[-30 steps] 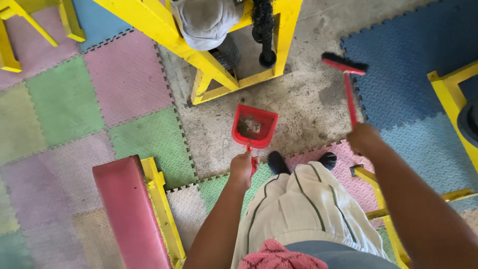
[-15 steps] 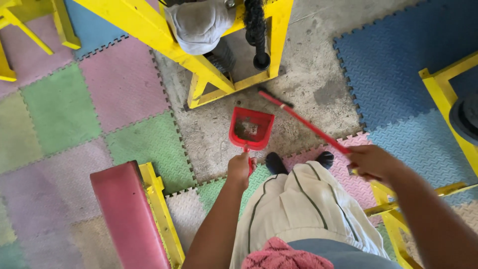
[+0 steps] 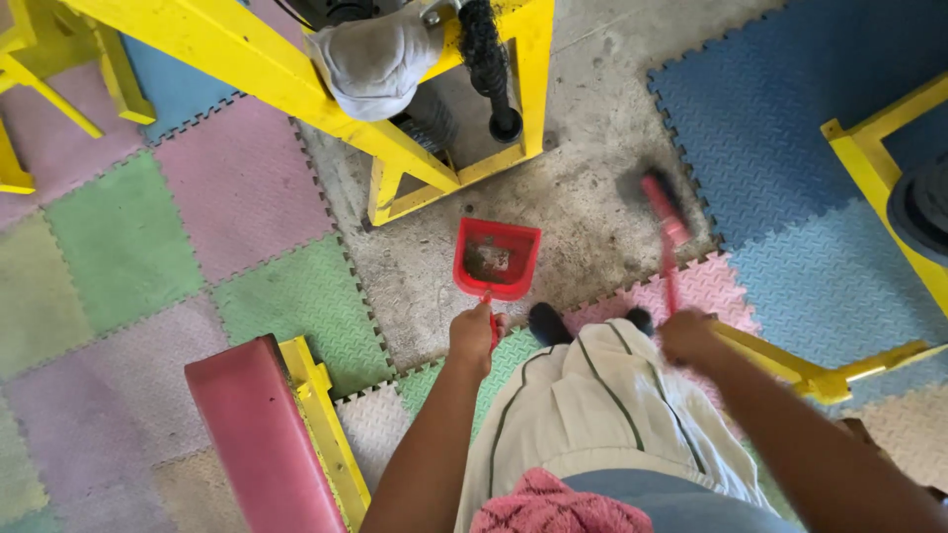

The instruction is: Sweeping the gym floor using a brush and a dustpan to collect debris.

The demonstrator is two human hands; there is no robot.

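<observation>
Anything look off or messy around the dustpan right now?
Nothing damaged. The red dustpan holds a small pile of grit, and the bare concrete floor around it looks dusty, with a dark smudge under the blurred brush.

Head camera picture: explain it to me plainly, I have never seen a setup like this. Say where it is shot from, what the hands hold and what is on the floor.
The camera sits on a person's head and looks straight down, so you see their own arms, legs and shoes. The left hand grips the handle of a red dustpan resting on bare concrete floor, with some dirt inside. The right hand holds a red brush, its bristles down on the concrete. Around lie coloured foam floor mats, yellow metal frames and a red padded bench.
</observation>
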